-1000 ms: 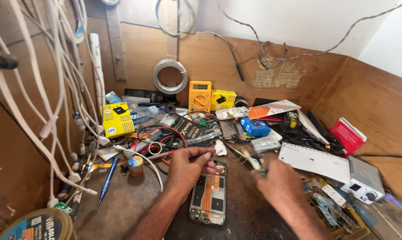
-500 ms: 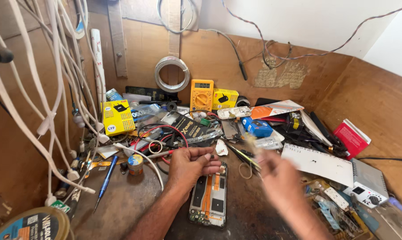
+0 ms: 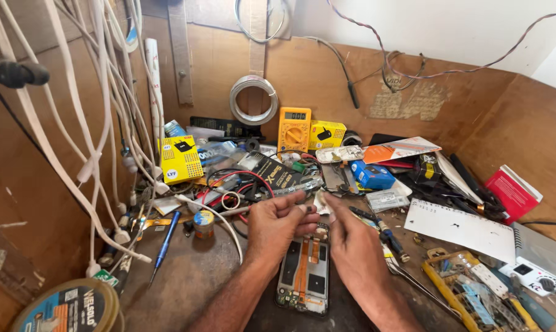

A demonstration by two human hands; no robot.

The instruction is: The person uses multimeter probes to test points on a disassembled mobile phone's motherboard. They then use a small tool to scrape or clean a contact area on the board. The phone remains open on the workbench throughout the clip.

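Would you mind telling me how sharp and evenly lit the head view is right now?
Head view: both hands, left and right, and the opened phone are sharp; daylight is bright on the white wall, the left boards are darker; wide-angle lens bends the edges; no strong glare.

Worn brown counter (image 3: pixel 192 276), cluttered. An opened phone (image 3: pixel 304 270) lies flat at the front, back cover off. Left side — blue screwdriver (image 3: pixel 165 245), small round tin (image 3: pixel 203 224), solder spool (image 3: pixel 69 310) at the near corner, yellow box (image 3: pixel 181 158). Back — yellow multimeter (image 3: pixel 294 128), second yellow box (image 3: pixel 326 133), blue box (image 3: pixel 372 176). Right — white sheet (image 3: pixel 459 225), red box (image 3: pixel 512 192), white device (image 3: pixel 539 261), yellow tray of parts (image 3: pixel 471 289).
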